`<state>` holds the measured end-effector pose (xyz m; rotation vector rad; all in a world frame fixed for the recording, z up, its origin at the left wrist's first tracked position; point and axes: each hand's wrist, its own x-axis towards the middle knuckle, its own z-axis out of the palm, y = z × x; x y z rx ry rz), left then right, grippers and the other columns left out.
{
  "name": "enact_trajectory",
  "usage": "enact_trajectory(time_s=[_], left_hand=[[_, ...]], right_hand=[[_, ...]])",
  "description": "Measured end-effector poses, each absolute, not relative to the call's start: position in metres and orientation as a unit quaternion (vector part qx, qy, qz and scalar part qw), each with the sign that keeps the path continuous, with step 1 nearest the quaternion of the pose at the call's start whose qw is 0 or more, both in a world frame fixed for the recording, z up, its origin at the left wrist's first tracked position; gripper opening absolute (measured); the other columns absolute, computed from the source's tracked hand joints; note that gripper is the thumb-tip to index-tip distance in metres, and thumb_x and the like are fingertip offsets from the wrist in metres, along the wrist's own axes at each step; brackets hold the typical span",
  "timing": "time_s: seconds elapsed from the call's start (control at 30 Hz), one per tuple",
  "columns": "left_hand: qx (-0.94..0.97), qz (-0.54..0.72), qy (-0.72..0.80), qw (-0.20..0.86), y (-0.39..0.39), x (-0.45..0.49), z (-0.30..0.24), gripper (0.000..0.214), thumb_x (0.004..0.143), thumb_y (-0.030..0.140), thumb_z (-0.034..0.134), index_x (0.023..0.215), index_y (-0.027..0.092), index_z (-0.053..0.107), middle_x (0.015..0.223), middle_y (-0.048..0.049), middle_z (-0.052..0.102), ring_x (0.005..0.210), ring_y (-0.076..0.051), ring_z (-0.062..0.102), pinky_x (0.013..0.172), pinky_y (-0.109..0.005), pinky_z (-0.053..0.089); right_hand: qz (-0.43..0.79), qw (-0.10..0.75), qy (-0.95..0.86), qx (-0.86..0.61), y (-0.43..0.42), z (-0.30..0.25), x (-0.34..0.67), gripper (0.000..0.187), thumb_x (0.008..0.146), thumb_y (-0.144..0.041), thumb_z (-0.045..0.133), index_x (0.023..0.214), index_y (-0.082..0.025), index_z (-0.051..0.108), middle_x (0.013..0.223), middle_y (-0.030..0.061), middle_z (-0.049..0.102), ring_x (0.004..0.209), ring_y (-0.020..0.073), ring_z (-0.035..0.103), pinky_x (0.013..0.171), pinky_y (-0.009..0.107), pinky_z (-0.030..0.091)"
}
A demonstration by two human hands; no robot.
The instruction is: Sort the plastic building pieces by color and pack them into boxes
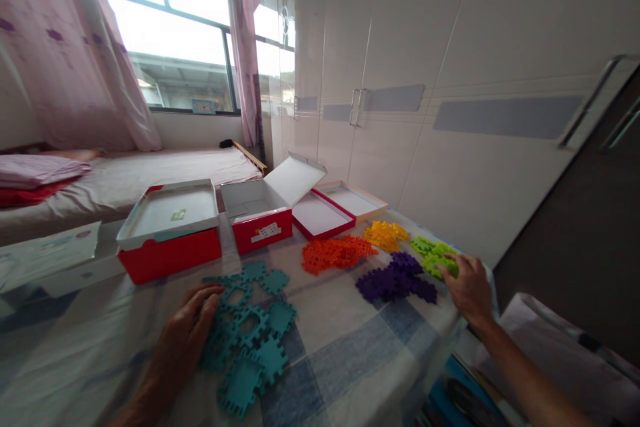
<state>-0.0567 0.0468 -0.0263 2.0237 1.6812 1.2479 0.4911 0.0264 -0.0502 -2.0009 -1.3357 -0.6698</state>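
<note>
My left hand rests at the left edge of a loose spread of teal interlocking plastic tiles. Its fingers lie loosely over the nearest tiles and are not closed round any. On the right, my right hand reaches over the lime green interlocking pieces, thumb and fingers bent around the near end of that pile; how many pieces they hold is hidden. Close by lies a heap of purple interlocking pieces. Beyond it are orange pieces and yellow pieces, each colour in its own pile.
A red box with a tray-like lid on top stands behind the teal tiles. An open red and white box and two shallow lids, one red-rimmed, one pale, sit farther right. A checked cloth covers the table; a wardrobe rises behind.
</note>
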Motion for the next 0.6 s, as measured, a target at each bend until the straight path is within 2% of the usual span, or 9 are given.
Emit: enact_trajectory(time_s=[0.13, 0.27, 0.43, 0.5, 0.6], left_hand=[[0.694, 0.420, 0.575, 0.109, 0.048, -0.059, -0.031, 0.034, 0.086, 0.048, 0.038, 0.095, 0.025, 0.062, 0.108, -0.0016, 0.064, 0.100, -0.020, 0.062, 0.086, -0.030, 0.049], [0.695, 0.407, 0.582, 0.111, 0.052, -0.063, -0.036, 0.037, 0.086, 0.049, 0.036, 0.095, 0.024, 0.062, 0.108, -0.0025, 0.064, 0.099, -0.020, 0.062, 0.086, -0.030, 0.049], [0.689, 0.393, 0.598, 0.117, 0.054, -0.064, -0.037, 0.039, 0.085, 0.050, 0.036, 0.096, 0.024, 0.062, 0.111, -0.0016, 0.063, 0.101, -0.019, 0.061, 0.086, -0.029, 0.049], [0.688, 0.393, 0.598, 0.117, 0.053, -0.063, -0.035, 0.038, 0.084, 0.050, 0.035, 0.095, 0.024, 0.062, 0.110, -0.0014, 0.063, 0.100, -0.019, 0.062, 0.086, -0.029, 0.049], [0.687, 0.390, 0.602, 0.115, 0.051, -0.061, -0.032, 0.038, 0.084, 0.050, 0.035, 0.094, 0.024, 0.062, 0.108, -0.0015, 0.064, 0.098, -0.019, 0.062, 0.086, -0.029, 0.050]], right_hand=[[-0.289, 0.385, -0.425, -0.766, 0.028, -0.050, 0.493, 0.046, 0.081, -0.047, 0.043, 0.113, -0.016, 0.053, 0.122, 0.0171, 0.049, 0.118, 0.0322, 0.041, 0.097, 0.050, 0.033], [-0.146, 0.469, -0.374, -0.787, 0.036, -0.051, 0.501, 0.062, 0.080, -0.050, 0.032, 0.124, -0.007, 0.042, 0.130, 0.0226, 0.045, 0.125, 0.0349, 0.036, 0.101, 0.052, 0.029], [-0.051, 0.462, -0.356, -0.811, 0.048, -0.048, 0.506, 0.082, 0.077, -0.060, 0.025, 0.127, 0.003, 0.039, 0.132, 0.0295, 0.041, 0.127, 0.0389, 0.034, 0.105, 0.049, 0.027], [-0.033, 0.458, -0.353, -0.815, 0.052, -0.045, 0.505, 0.084, 0.076, -0.063, 0.026, 0.125, 0.003, 0.040, 0.130, 0.0307, 0.043, 0.126, 0.0400, 0.036, 0.105, 0.049, 0.027], [-0.014, 0.459, -0.359, -0.812, 0.059, -0.041, 0.500, 0.078, 0.076, -0.062, 0.028, 0.123, -0.001, 0.044, 0.124, 0.0287, 0.048, 0.122, 0.0381, 0.041, 0.102, 0.046, 0.031]])
